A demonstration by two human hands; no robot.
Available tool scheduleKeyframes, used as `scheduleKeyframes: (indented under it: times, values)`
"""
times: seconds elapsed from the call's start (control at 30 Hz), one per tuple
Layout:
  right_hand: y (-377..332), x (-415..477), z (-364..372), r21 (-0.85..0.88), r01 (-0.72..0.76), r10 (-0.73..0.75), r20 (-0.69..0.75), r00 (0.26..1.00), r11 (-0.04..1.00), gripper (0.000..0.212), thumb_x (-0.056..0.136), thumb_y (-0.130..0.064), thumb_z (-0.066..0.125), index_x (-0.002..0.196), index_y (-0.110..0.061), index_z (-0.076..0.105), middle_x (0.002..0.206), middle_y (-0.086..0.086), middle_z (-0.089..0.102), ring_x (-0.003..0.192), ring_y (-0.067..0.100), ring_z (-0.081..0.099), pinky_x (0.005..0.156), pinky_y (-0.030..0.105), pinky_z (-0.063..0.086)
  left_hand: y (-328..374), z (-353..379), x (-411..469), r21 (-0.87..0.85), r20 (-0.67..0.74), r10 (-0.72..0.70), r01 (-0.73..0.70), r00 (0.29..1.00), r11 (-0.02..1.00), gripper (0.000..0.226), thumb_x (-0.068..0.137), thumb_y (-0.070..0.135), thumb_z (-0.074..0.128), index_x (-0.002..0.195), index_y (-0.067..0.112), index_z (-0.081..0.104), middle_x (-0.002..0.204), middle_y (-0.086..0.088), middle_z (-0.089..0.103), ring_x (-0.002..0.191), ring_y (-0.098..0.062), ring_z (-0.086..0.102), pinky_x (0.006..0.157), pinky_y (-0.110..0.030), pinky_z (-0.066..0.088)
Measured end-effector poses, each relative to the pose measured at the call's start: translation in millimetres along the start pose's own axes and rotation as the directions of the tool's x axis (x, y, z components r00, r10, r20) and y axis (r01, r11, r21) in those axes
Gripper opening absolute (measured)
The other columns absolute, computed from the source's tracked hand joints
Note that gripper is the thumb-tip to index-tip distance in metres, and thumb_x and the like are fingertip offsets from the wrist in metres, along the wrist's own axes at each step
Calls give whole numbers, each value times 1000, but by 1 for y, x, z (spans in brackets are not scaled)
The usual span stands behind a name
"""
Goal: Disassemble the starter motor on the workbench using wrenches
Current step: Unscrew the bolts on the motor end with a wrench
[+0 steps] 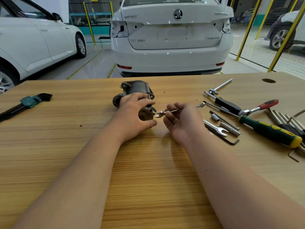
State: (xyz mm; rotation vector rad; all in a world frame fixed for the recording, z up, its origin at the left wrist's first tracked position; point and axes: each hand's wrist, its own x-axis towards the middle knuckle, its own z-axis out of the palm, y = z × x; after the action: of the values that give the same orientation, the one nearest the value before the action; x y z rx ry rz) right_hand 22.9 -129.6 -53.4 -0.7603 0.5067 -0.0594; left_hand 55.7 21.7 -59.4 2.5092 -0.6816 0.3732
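Note:
The grey starter motor point(135, 90) lies on its side in the middle of the wooden workbench point(148, 171). My left hand point(135, 116) grips its near end, fingers curled over the housing and thumb below the end cap. My right hand point(181, 123) pinches a small silver open-end wrench point(165, 112) by its shaft. The wrench's jaw sits right beside a bolt head at the motor's near end; I cannot tell whether it touches the bolt.
A set of hex keys in a teal holder point(28, 103) lies at the left. To the right lie a larger spanner point(216, 128), sockets, a ratchet with a red grip point(262, 107), a green-and-yellow screwdriver point(270, 131) and loose hex keys. White cars stand behind the bench.

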Motion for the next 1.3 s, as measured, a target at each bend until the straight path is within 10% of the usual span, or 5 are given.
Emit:
scheduleKeyframes:
  times: [0.5, 0.77, 0.9, 1.07, 1.3]
  values:
    - [4, -17, 12, -192, 325, -293, 178, 940, 926, 12, 97, -17, 49, 95, -19, 61, 65, 1, 66, 50, 13, 61, 52, 28, 54, -1, 5, -1, -9, -46, -18, 17, 999, 1000, 62, 70, 41, 74, 126, 38, 47, 138, 18, 34, 130, -8, 17, 102, -27, 16]
    - [22, -35, 34, -441, 714, -288, 897, 334, -543, 27, 94, -25, 50, 117, -25, 64, 110, -4, 64, 94, 21, 59, 70, 36, 51, 3, 4, -7, 23, -26, -20, 20, 999, 1000, 40, 84, 9, 54, 122, -1, 49, 119, -19, 53, 114, -36, 47, 94, -26, 31]
    - [7, -35, 24, -323, 940, -676, 717, 167, -110, 20, 91, -14, 54, 107, -12, 66, 90, -3, 68, 72, 11, 58, 67, 24, 49, 3, 5, -2, -33, -52, -36, 35, 998, 999, 56, 74, 40, 60, 126, 24, 48, 126, 6, 46, 126, -22, 33, 99, -28, 27]
    - [-20, -15, 5, -292, 571, -544, 174, 821, 768, 12, 98, -15, 43, 97, -20, 54, 73, 1, 63, 47, 10, 57, 47, 27, 50, 2, 3, -2, -55, -40, -75, 73, 996, 996, 65, 70, 51, 71, 129, 42, 45, 138, 22, 33, 130, -5, 16, 100, -27, 15]
    - [-6, -4, 2, -219, 278, -266, 81, 961, 935, 9, 97, -13, 46, 98, -16, 55, 69, 6, 63, 41, 13, 55, 46, 27, 50, 4, 4, -4, -123, -82, -59, 49, 995, 991, 63, 68, 56, 68, 126, 37, 50, 134, 22, 38, 129, -5, 20, 101, -26, 16]
